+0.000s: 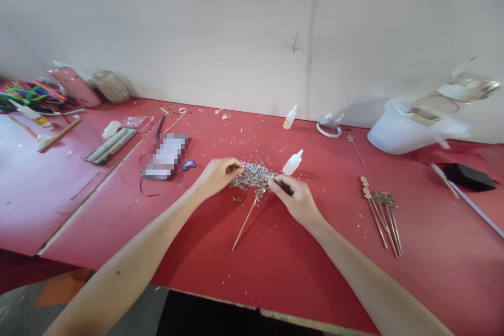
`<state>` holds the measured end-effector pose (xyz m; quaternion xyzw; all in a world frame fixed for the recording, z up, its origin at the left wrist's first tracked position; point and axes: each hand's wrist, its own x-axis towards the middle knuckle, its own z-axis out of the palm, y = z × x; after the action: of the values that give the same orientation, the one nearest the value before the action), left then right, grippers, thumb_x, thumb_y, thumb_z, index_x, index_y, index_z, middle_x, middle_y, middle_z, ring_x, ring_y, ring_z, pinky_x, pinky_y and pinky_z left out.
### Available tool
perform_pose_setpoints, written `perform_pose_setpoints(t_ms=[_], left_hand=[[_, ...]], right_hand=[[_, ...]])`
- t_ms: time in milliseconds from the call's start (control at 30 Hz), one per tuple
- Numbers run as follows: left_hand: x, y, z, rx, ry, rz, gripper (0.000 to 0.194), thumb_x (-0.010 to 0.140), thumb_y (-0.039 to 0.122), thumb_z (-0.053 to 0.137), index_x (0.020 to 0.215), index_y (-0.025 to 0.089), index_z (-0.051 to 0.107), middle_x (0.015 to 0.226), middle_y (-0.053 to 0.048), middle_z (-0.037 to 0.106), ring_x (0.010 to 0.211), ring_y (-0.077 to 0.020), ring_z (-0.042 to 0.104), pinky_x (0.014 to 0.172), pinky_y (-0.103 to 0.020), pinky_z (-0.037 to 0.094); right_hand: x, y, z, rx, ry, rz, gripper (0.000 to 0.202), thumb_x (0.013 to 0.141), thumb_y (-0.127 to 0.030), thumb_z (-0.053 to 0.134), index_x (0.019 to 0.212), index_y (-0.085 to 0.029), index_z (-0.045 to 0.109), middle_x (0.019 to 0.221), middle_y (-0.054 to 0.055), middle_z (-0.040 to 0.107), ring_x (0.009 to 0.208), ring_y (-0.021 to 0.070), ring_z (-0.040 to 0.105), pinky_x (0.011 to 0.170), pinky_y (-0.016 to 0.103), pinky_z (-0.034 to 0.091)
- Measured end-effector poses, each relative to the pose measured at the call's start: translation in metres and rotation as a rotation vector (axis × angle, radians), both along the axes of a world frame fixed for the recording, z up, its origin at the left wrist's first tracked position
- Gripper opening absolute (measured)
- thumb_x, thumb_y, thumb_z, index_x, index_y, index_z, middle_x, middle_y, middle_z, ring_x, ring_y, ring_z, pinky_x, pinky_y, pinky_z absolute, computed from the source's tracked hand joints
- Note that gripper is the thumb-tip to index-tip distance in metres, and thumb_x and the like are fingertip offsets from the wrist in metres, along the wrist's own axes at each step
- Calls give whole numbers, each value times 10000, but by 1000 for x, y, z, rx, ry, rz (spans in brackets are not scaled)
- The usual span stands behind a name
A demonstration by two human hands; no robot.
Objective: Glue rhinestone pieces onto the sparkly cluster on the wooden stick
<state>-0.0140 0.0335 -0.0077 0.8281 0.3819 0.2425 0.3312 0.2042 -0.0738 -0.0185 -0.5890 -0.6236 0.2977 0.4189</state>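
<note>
My left hand (221, 174) is at the left edge of a pile of small glittering beads or sequins (254, 172), thumb and forefinger pinched; whatever is between them is too small to make out. On the pile's right side, my right hand (295, 194) grips a slim dark tool (279, 184), mostly covered by the fingers. Just below its fingertips lies a hair stick (244, 224), its ornamented head at the pile's lower edge and its thin shaft slanting toward me. Beyond the right hand a small white glue bottle (292, 163) leans to the right.
Finished-looking hair sticks (388, 215) lie at right, near a white bucket (397, 128). A second glue bottle (290, 117) stands by the wall. At left are a blurred-out phone-like object (167, 156), a blue-purple trinket (189, 165) and a pink flask (74, 85).
</note>
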Motion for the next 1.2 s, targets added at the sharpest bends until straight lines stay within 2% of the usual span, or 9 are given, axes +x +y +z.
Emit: perform_pose_setpoints(t_ms=[167,333,467,600,700,800,967,1100,1200], left_hand=[[0,0,7,-228,-157,24,176,855,314,582,873,166,677,827,-54,722,698,-138,622,633,-252,475],[0,-3,13,-430,-230,2,209,873,314,552,858,148,677,757,-59,688,549,-93,515,485,-210,391],[0,-6,13,-479,-267,-45,197,874,316,556,865,159,674,794,-63,689,580,-93,524,513,-215,413],[2,-9,11,-490,-240,-98,230,855,376,587,855,162,673,718,-39,662,587,-105,533,529,-223,420],[6,-14,13,-443,-168,-128,243,851,393,599,868,166,684,705,-27,660,601,-114,552,548,-230,422],[10,-23,15,-317,-111,-207,223,860,382,595,870,180,691,765,-24,684,649,-120,584,603,-240,443],[16,-38,13,-79,-15,-300,139,861,227,560,861,186,693,786,-15,696,666,-119,576,635,-246,427],[19,-43,8,36,68,-306,126,840,176,565,794,184,683,716,-6,667,642,-128,560,618,-261,401],[21,-43,6,85,64,-307,109,831,152,580,820,189,682,785,-18,690,725,-149,600,678,-275,428]], right_hand=[[0,0,0,6,21,11,311,889,-466,532,731,-200,556,657,-15,479,604,121,431,573,244,361],[-1,0,0,-2,12,7,299,893,-456,528,736,-202,553,638,-20,446,591,120,401,552,245,333],[-1,-1,2,-3,7,23,302,902,-449,517,728,-204,537,635,-24,412,590,120,382,552,246,325],[0,-1,1,13,-13,12,311,899,-455,523,714,-205,527,625,-32,393,581,116,378,551,243,329],[0,0,0,21,-14,4,319,896,-462,524,706,-206,518,624,-32,386,581,117,376,548,243,331],[0,-1,1,29,5,4,323,897,-470,518,711,-206,524,624,-27,396,585,122,384,553,246,339],[-1,-3,5,33,32,26,300,900,-443,521,724,-202,548,626,-22,416,587,122,393,553,246,340],[-1,-3,6,41,43,28,297,899,-439,524,720,-203,547,621,-23,406,578,121,380,543,247,331],[-1,-3,5,44,41,21,288,896,-432,531,722,-203,554,621,-25,411,579,120,385,546,246,333]])
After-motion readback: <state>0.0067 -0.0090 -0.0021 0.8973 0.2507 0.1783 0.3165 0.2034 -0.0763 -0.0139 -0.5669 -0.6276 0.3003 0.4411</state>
